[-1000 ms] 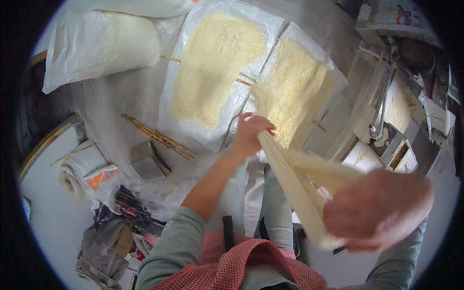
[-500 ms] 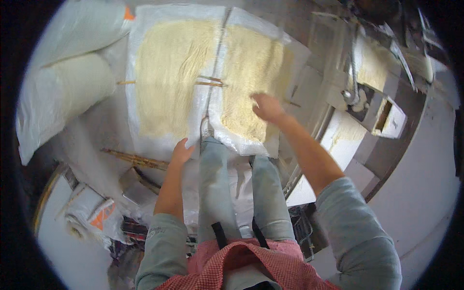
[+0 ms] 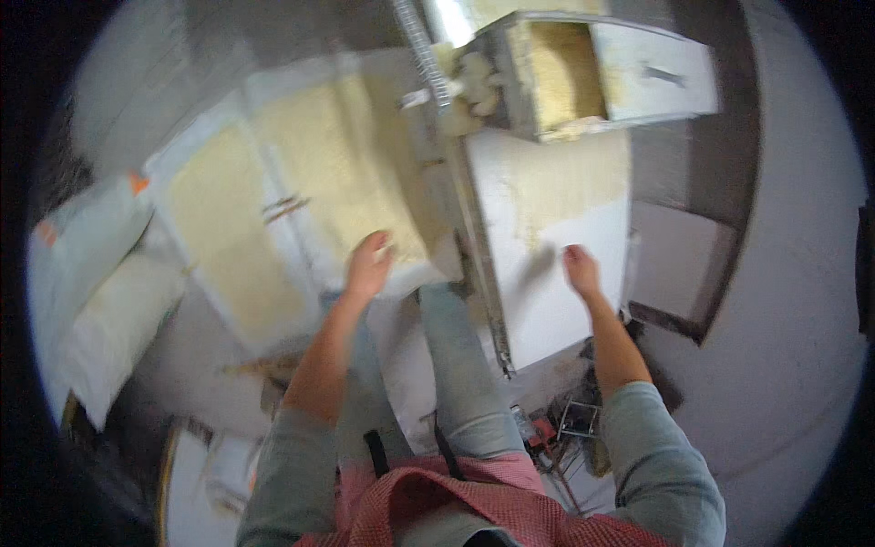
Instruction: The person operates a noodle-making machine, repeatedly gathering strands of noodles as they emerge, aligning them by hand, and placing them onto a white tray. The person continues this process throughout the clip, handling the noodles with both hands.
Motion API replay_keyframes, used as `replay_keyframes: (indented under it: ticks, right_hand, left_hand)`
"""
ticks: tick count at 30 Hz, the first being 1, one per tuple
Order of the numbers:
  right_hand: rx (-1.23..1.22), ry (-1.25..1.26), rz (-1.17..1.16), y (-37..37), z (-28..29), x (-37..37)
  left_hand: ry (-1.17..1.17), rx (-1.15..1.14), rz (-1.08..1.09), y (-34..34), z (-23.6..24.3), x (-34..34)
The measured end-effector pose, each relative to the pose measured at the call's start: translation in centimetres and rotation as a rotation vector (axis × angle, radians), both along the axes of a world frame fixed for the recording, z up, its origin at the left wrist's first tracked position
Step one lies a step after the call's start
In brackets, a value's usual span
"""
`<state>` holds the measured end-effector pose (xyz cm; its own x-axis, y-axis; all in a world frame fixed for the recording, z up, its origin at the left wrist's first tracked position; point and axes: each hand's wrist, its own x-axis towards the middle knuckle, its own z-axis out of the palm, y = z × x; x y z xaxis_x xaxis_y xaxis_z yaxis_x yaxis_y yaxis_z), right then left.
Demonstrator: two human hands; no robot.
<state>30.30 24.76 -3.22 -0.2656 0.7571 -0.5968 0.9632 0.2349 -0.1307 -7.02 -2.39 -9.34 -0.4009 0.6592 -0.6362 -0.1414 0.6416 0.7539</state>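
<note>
Two broad white sheets [image 3: 408, 281] are spread on the floor, each covered by a flat layer of pale yellow strands [image 3: 333, 164] — the wider layer at the right, the narrower at the left. Beside them a long white board [image 3: 556, 319] is set, its far part overlaid by a strip [image 3: 574, 182] of similar strands. Beyond the strip a box [image 3: 561, 82] is seen, yellowish inside.

The left hand [image 3: 369, 266] is held over the near end of the wider layer, thumb and fingers slightly parted; nothing is seen in it, though contact with the strands cannot be judged. The right hand [image 3: 581, 271] is held over the board near its right edge, fingers curled — how tightly, and around what, cannot be told. Strands this fine are probably best handled with relaxed fingers, supported across their width, never pinched. The thin sticks [image 3: 287, 208] between the layers are best avoided.
</note>
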Motion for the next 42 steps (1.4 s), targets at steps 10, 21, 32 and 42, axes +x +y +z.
replay_keyframes:
  ticks: [10,21,32,42]
  right_hand:
    - [-0.151,0.417,0.081,1.6,1.6,-7.4]
    - [-0.466,0.34,0.365,-16.8,3.8,-14.6]
    - [-0.485,0.083,0.661,-33.0,-8.8,-20.3]
    - [-0.641,0.657,0.944,-42.7,-12.7,-30.2]
  left_hand:
    - [0.2,-0.321,0.212,-8.9,1.0,9.4]
    - [-0.026,-0.706,0.806,-45.9,-12.0,10.8]
    - [-0.138,-0.561,1.595,-73.9,-44.3,17.8]
    - [0.559,-0.974,1.209,-65.9,-19.4,23.3]
